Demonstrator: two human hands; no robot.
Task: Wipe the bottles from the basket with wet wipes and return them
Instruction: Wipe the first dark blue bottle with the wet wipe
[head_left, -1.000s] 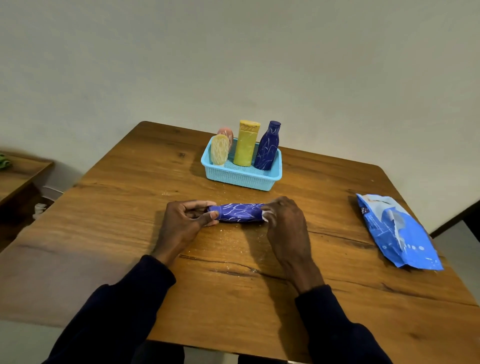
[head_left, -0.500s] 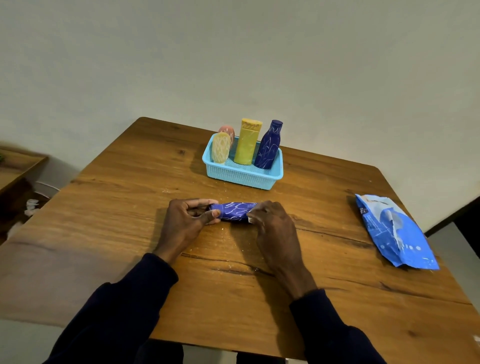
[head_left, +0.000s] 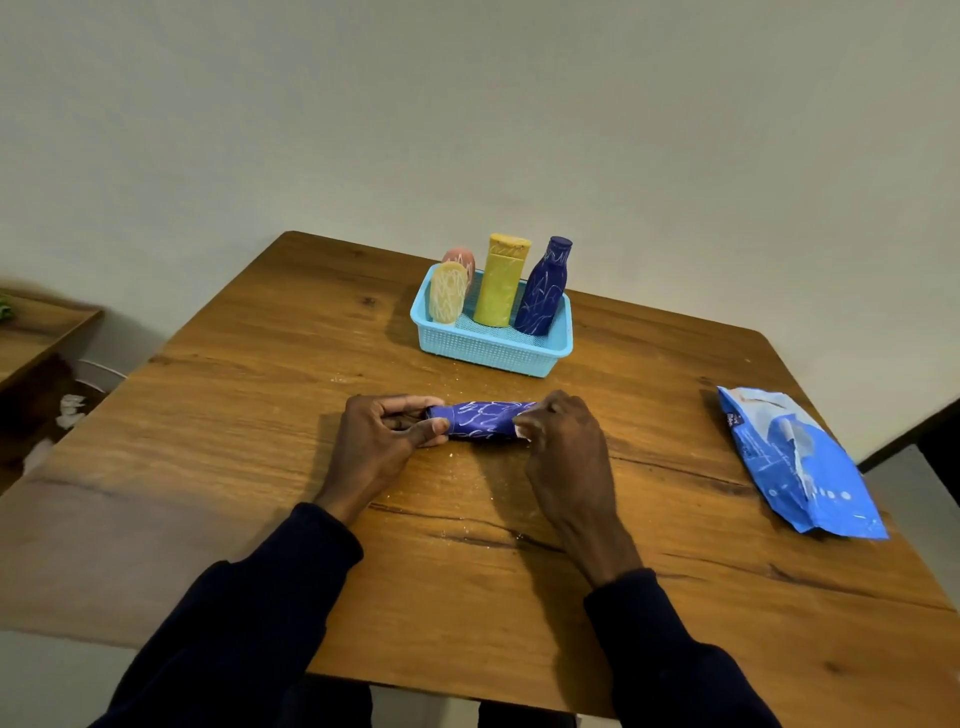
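Head view: both hands grip bottle mid-table.

Left hand and right hand low, fingers curled inward

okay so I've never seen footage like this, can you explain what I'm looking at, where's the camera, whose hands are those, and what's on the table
There is no machine here. The camera sits on a person's head, looking down at their own hands over a wooden table. The left hand grips the neck end of a blue bottle lying sideways, while the right hand presses a white wet wipe against it. Behind stands a light blue basket holding four more bottles. A blue pack of wipes lies to the right.
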